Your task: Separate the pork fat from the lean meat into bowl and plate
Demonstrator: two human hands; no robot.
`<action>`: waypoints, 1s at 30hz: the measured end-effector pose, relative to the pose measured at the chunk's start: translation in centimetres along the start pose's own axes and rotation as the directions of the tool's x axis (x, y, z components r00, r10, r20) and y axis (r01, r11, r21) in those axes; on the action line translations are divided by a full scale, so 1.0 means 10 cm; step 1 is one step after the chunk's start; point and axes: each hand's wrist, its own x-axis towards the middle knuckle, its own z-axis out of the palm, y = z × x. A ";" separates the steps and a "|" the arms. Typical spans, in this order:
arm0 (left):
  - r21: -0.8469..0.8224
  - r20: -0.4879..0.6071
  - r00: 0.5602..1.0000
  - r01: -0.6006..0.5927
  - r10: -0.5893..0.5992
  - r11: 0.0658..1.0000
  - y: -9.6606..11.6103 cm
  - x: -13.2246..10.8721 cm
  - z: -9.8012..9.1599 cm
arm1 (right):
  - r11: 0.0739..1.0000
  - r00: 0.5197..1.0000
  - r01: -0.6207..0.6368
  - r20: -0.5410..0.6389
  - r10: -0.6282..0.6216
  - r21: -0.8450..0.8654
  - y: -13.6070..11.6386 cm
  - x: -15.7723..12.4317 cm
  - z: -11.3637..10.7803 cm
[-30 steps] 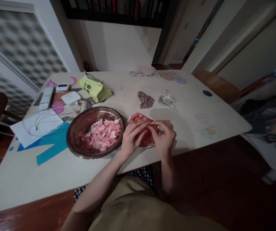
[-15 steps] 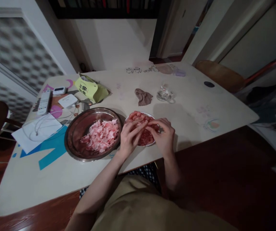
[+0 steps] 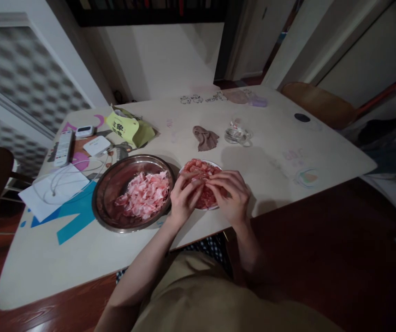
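Both hands meet over a white plate (image 3: 218, 163) heaped with raw red meat (image 3: 198, 166). My left hand (image 3: 183, 196) is pinched closed over the plate's left side, fingertips at a small piece of raw meat. Facing it, my right hand (image 3: 231, 193) is closed too, its thumb and fingers pressed together on the same piece. The fingers hide most of that piece. Just left of the plate stands a wide steel bowl (image 3: 106, 203) with pale pink, thin raw meat pieces (image 3: 145, 193) heaped in it.
Beyond the plate lie a brown cloth (image 3: 205, 138) and a clear glass cup (image 3: 235, 133). A yellow-green bag (image 3: 132, 130) stands behind the bowl. At left are a remote control (image 3: 63, 147), a white box (image 3: 97, 145), a cable and white paper (image 3: 54, 191).
My fingertips have shifted slightly over the plate, with the left fingers more curled and the hands a little farther apart. The bowl and plate have stayed put.
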 end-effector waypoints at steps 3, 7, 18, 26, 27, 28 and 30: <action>0.000 -0.009 1.000 0.002 -0.002 1.000 -0.01 0.00 0.00 | 0.999 0.999 0.045 -0.015 -0.045 0.012 0.00 -0.01 -0.02; -0.004 -0.012 1.000 0.002 -0.002 1.000 0.00 0.01 0.01 | 1.000 1.000 -0.008 -0.024 0.008 0.005 0.04 -0.01 -0.06; 0.033 0.042 0.999 0.014 -0.015 0.999 0.00 0.01 0.03 | 0.984 0.982 -0.151 0.098 0.160 -0.098 0.26 -0.05 -0.02; -0.001 0.027 0.999 0.043 -0.043 0.999 0.03 0.03 0.02 | 0.990 0.984 -0.135 0.113 0.139 -0.043 0.17 -0.02 -0.04; -0.009 0.022 0.999 0.045 -0.045 0.999 0.03 0.03 0.02 | 0.992 0.985 -0.123 0.118 0.125 -0.029 0.14 -0.02 -0.03; -0.016 0.018 0.999 0.048 -0.047 0.999 0.03 0.03 0.02 | 0.993 0.986 -0.114 0.122 0.116 -0.025 0.12 -0.02 -0.01; -0.034 0.009 0.999 0.053 -0.053 0.998 0.04 0.04 0.02 | 0.993 0.987 -0.109 0.116 0.113 -0.041 0.08 -0.02 0.03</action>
